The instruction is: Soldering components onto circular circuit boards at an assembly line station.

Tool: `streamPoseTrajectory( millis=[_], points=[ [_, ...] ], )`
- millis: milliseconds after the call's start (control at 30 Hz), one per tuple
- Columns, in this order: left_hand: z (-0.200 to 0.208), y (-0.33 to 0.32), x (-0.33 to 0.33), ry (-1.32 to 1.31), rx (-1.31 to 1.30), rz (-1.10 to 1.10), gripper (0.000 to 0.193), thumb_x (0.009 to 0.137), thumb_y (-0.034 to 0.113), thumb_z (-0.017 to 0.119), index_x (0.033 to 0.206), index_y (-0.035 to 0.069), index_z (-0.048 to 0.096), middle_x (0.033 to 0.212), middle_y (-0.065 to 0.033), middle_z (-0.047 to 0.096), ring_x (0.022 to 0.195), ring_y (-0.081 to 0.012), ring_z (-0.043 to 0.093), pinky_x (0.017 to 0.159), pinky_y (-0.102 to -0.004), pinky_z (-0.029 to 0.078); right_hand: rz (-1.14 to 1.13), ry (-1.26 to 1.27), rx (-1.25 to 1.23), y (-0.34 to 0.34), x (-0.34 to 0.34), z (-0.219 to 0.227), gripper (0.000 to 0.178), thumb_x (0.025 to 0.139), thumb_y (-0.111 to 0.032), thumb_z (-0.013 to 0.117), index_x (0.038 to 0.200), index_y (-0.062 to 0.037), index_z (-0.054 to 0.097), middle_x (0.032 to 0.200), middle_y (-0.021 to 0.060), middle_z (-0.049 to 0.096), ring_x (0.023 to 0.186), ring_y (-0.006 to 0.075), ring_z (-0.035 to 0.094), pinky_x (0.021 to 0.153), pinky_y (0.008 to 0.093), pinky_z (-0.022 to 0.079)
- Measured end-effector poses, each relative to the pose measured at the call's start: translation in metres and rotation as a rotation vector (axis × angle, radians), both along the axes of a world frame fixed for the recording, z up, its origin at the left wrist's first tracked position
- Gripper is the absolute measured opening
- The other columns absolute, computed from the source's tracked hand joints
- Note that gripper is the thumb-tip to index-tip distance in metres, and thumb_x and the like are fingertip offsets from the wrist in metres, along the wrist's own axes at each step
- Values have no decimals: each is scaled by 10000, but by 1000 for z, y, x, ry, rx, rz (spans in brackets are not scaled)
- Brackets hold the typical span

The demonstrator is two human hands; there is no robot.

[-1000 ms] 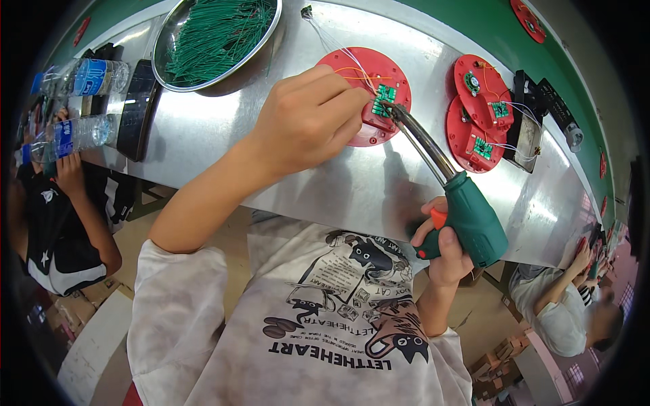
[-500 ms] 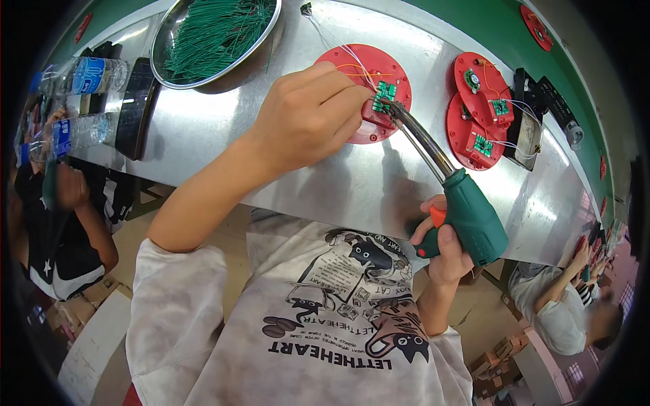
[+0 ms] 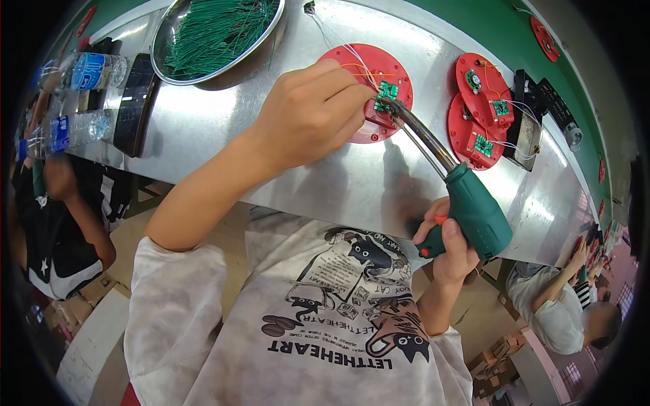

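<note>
A green soldering gun (image 3: 478, 210) with an orange trigger is gripped by my right hand (image 3: 452, 245), fingers around its handle. Its metal tip touches or hovers at the small green circuit board (image 3: 388, 91) on a round red plastic housing (image 3: 398, 66); I cannot tell which. My left hand (image 3: 313, 111) is closed in a pinch beside the board, over the housing's left part. What those fingers hold is hidden. White wires (image 3: 352, 51) run from the board to a small dark connector (image 3: 309, 7) farther back on the metal table. An orange wire lies across the housing.
Left, a metal bowl (image 3: 277, 30) holds green wires (image 3: 217, 34); a dark phone-like slab (image 3: 135, 105) and plastic bottles (image 3: 91, 72) lie beyond. Right, two red housings (image 3: 464, 125) with boards overlap near a metal tray (image 3: 521, 150). Other people sit at both sides.
The soldering gun's body has shifted slightly right and up, its tip staying at the board. Less of the orange trigger shows. My left hand has hardly moved.
</note>
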State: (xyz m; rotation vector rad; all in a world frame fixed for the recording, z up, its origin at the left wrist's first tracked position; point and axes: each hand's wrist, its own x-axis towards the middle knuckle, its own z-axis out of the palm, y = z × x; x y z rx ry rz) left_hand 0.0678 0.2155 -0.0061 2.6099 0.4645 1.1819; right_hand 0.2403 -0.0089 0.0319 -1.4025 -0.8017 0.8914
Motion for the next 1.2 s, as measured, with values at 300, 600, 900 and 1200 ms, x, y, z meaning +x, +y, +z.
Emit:
streamPoseTrajectory(
  millis=[300,600,900,1200],
  points=[
    [0,1,0,3,-3,-6,112,735,50,712,840,41,674,788,-52,629,705,-224,624,591,-332,528,-90,-25,-16,3,4,2,427,915,-239,586,1146,116,530,951,244,605,492,235,600,436,300,477],
    [-4,2,-2,-10,6,-10,152,715,30,725,862,35,689,795,-49,632,692,-220,616,572,-331,522,-129,-26,115,-18,28,-14,482,948,-283,556,1179,129,463,946,241,593,475,212,592,403,331,501],
    [3,0,0,47,43,-8,219,679,34,741,893,32,692,838,-55,630,718,-232,611,597,-340,503,-217,35,289,-42,58,-24,444,986,-327,497,1183,71,497,990,222,561,457,205,561,368,304,438],
    [48,0,20,428,-161,-174,661,684,254,788,1286,81,576,1230,-119,598,1150,-321,531,976,-497,356,-392,158,393,-56,94,-31,446,1022,-370,391,1171,33,511,1022,163,526,473,153,495,454,281,446]
  ],
)
